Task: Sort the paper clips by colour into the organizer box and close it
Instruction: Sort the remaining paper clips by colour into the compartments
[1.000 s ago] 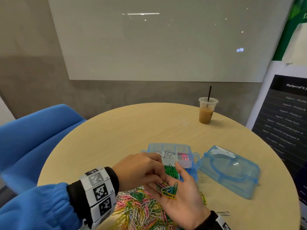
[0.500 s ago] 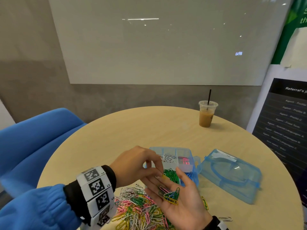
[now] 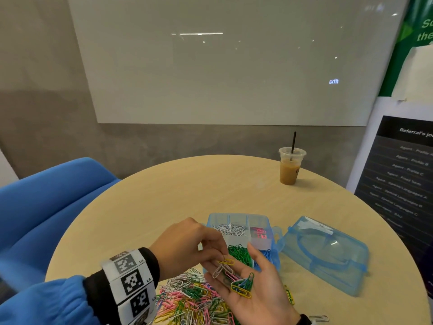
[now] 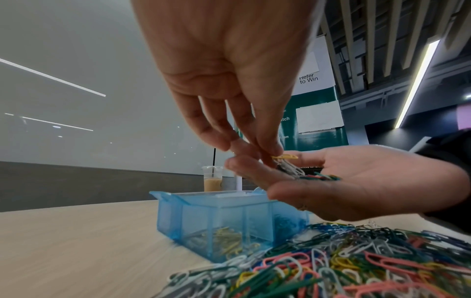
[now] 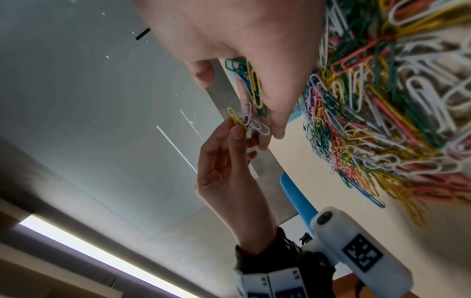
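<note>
1. Our left hand (image 3: 185, 249) pinches a yellow clip (image 3: 226, 262) between thumb and fingertips; a white clip (image 3: 219, 270) hangs linked to it, so the pinch likely serves to pull the two apart.
2. Our right hand (image 3: 255, 292) lies palm up with fingers relaxed, serving as a tray for a small mixed handful (image 3: 242, 283) of green, blue and yellow clips. We judge this keeps the picks near the box.
3. The organizer box (image 3: 276, 231) sits just beyond both hands, open; white, red, green and blue clips each fill their own compartment, and yellow shows through the near wall in the left wrist view.
4. The unsorted pile (image 3: 196, 301) lies on the desk (image 3: 187, 191) under the hands, touching the box's near wall.
5. The lid (image 3: 325, 254) rests detached, right of the box.
6. Far desk is open apart from a cup (image 3: 290, 170).
</note>
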Demonstrator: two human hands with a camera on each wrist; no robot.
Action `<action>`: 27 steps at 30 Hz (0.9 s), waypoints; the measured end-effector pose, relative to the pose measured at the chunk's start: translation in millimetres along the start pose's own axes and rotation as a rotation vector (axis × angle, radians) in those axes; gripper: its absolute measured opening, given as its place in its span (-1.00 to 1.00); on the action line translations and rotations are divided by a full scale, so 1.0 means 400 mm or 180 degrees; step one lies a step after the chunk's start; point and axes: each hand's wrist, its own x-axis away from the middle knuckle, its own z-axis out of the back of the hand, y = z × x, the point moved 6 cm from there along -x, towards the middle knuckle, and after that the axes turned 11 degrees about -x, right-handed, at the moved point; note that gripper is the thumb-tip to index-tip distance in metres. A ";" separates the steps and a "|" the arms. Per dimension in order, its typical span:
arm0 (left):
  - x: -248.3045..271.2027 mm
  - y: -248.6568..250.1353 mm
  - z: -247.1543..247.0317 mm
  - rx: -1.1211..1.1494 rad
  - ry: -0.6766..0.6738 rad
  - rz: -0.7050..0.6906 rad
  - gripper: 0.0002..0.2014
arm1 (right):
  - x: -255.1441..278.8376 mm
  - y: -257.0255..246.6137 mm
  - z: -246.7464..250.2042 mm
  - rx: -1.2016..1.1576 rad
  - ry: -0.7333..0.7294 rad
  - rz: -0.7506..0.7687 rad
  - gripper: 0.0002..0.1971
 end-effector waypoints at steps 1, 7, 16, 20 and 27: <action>0.000 0.001 -0.001 -0.0022 0.0012 -0.0006 -0.91 | -0.001 0.002 0.001 -0.0023 0.0023 -0.0017 -0.26; -0.001 -0.008 -0.005 0.0063 0.0137 0.0129 -0.91 | -0.003 0.007 0.006 -0.0076 0.0164 -0.0043 -0.24; -0.002 0.002 -0.032 -0.0193 -0.0016 0.0136 -0.85 | -0.010 0.005 0.012 -0.0074 0.0210 0.0105 -0.49; 0.001 -0.004 -0.045 0.0294 0.0030 0.0265 -0.90 | -0.010 0.003 0.008 -0.0072 0.0174 0.0169 -0.59; 0.010 -0.009 -0.022 0.1211 0.0278 0.0447 -0.92 | 0.006 0.005 -0.021 0.0099 -0.0130 0.0135 -0.67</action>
